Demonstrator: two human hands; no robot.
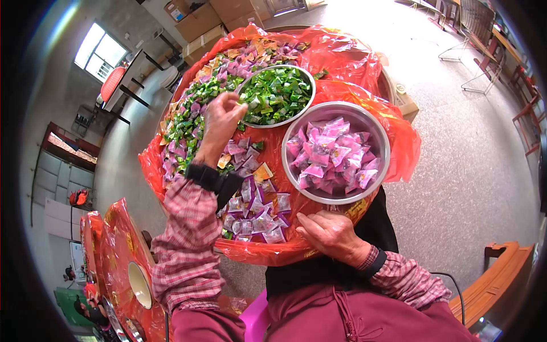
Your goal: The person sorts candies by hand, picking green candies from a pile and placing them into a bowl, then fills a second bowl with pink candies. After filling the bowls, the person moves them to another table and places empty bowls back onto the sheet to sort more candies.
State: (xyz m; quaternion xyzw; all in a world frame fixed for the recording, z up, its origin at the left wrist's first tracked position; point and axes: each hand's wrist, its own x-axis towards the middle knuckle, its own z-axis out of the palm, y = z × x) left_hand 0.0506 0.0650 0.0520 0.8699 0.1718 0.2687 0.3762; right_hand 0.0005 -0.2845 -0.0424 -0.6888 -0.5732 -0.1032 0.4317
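Note:
My left hand (221, 121) is over the left rim of a metal bowl of green wrapped packets (279, 94). Its fingers are curled together, and what they hold, if anything, is hidden. Below and to the right stands a larger metal bowl of pink wrapped packets (333, 157). My right hand (327, 232) lies palm down at the near table edge, just below that bowl, its fingers extended and holding nothing visible. Mixed green, purple and orange packets (196, 108) are heaped along the left side. Purple-and-clear packets (259, 214) lie loose in front.
Red plastic sheeting (336, 57) covers the round table. A purple stool (256, 316) is under me. A wooden bench (493, 285) stands at right, and another red-covered table (122, 245) with a pale bowl (139, 285) at left. Cardboard boxes (199, 25) are stacked behind.

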